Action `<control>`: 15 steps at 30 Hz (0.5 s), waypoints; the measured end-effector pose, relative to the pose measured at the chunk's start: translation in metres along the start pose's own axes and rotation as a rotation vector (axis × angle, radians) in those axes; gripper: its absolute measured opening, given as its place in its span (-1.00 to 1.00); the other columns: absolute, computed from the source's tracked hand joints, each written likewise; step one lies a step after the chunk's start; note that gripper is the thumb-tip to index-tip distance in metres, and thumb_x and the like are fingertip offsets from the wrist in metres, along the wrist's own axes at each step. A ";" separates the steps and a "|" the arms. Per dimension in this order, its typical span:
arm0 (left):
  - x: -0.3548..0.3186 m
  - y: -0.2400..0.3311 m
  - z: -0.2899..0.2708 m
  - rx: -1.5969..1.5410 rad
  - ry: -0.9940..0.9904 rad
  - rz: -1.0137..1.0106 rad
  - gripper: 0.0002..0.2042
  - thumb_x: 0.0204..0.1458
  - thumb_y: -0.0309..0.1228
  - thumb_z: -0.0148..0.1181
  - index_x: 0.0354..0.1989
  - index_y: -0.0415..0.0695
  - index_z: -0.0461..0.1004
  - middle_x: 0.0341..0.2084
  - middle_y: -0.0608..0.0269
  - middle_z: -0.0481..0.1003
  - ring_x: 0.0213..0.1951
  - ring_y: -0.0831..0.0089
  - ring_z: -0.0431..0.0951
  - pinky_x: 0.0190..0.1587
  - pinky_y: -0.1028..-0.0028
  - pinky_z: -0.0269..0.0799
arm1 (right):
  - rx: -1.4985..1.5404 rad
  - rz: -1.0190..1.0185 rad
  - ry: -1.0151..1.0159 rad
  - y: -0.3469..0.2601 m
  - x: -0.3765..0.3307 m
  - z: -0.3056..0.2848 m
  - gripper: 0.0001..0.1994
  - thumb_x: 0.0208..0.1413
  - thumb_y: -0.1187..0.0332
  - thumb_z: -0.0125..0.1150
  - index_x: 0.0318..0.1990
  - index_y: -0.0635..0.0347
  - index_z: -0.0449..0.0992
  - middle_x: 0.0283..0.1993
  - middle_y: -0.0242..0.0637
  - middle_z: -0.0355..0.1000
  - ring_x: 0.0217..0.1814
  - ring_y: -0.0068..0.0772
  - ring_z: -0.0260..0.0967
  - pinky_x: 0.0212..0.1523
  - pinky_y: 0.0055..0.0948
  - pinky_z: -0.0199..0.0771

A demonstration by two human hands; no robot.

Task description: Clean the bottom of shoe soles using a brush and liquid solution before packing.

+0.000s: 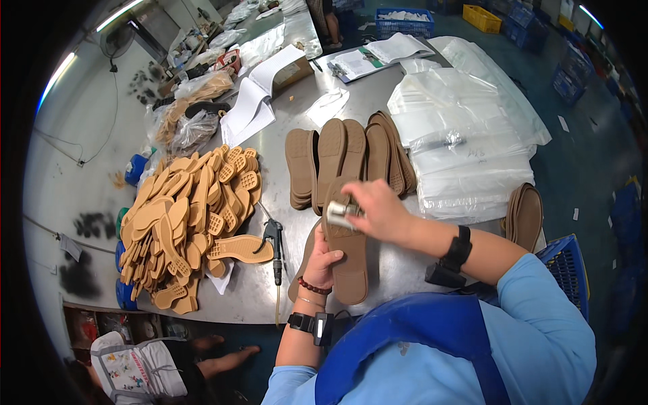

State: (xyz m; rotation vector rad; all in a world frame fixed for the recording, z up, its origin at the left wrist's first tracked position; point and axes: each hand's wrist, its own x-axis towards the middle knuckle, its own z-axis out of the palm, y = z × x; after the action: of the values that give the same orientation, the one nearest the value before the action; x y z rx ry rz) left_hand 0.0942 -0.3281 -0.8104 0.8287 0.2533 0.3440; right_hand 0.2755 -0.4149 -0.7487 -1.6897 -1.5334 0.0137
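Sole [351, 280] of matte brown, long and round-ended, sits mid-length in the left hand [320, 265], thumb closed over its left edge, fingers mostly hidden. The right hand [380, 210] grips a blurred, shiny cylinder [339, 213] over the sole's upper part; whether they touch is unclear. Waffle-textured tan soles [177, 219] heap leftward on the smooth metal table [398, 270].

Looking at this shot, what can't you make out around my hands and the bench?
All in the head view:
Silvery object: blurred and partly covered by the right hand; exact kind unclear.
Left hand: partly hidden behind the brown sole.
Tan pile: lower soles covered by upper ones.
Blue basket: partly behind the light-blue sleeve.
Person at the top: cut off by the upper edge.
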 end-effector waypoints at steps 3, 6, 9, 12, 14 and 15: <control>-0.001 0.002 0.003 -0.135 0.015 0.053 -0.33 -0.11 -0.57 0.19 0.22 0.05 0.07 0.09 0.12 0.30 0.09 0.18 0.40 0.10 0.17 0.43 | 0.034 -0.169 -0.061 -0.012 -0.020 0.000 -0.54 -0.19 0.36 0.38 -0.07 0.15 0.37 -0.28 -0.17 0.47 -0.24 -0.20 0.45 -0.18 -0.31 0.34; -0.006 0.006 0.000 -0.118 0.000 0.062 -0.36 -0.08 -0.58 0.15 0.23 0.03 0.10 0.11 0.13 0.29 0.12 0.19 0.37 0.13 0.16 0.39 | 0.240 0.310 -0.071 -0.002 -0.005 -0.022 -0.54 -0.16 0.38 0.37 -0.05 0.18 0.37 -0.34 -0.17 0.47 -0.35 -0.38 0.47 -0.33 -0.44 0.41; -0.009 0.012 0.014 -0.144 -0.011 0.062 -0.35 -0.09 -0.58 0.13 0.24 0.01 0.09 0.14 0.09 0.28 0.12 0.15 0.38 0.11 0.17 0.40 | 0.395 0.475 0.279 0.031 0.002 -0.035 -0.56 -0.11 0.34 0.37 -0.05 0.18 0.37 -0.37 -0.18 0.49 -0.35 -0.26 0.48 -0.31 -0.37 0.45; -0.011 0.012 0.013 -0.179 -0.034 0.058 -0.32 -0.11 -0.55 0.14 0.27 -0.04 0.07 0.16 0.05 0.27 0.13 0.13 0.37 0.11 0.18 0.41 | 0.563 0.407 0.320 0.030 0.008 -0.039 -0.59 -0.08 0.39 0.36 -0.05 0.17 0.36 -0.36 -0.24 0.48 -0.38 -0.35 0.45 -0.35 -0.38 0.44; -0.015 0.012 0.013 -0.202 -0.056 0.040 -0.31 -0.12 -0.53 0.15 0.28 -0.07 0.06 0.16 0.05 0.27 0.13 0.13 0.37 0.11 0.18 0.41 | 0.303 0.204 0.365 0.014 0.002 -0.036 -0.60 -0.13 0.47 0.33 -0.08 0.12 0.38 -0.39 -0.30 0.42 -0.35 -0.27 0.41 -0.21 -0.34 0.36; -0.015 0.013 0.014 -0.197 -0.056 0.050 -0.30 -0.12 -0.52 0.15 0.28 -0.10 0.06 0.16 0.04 0.27 0.12 0.13 0.38 0.11 0.19 0.41 | 0.120 0.052 0.407 0.010 -0.001 -0.034 -0.61 -0.17 0.50 0.31 -0.10 0.09 0.40 -0.40 -0.33 0.40 -0.34 -0.25 0.39 -0.14 -0.33 0.32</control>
State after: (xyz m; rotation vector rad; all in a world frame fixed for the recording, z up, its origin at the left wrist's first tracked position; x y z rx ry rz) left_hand 0.0828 -0.3349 -0.7904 0.6504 0.1445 0.3853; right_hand 0.3008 -0.4338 -0.7325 -1.5249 -1.1624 -0.1961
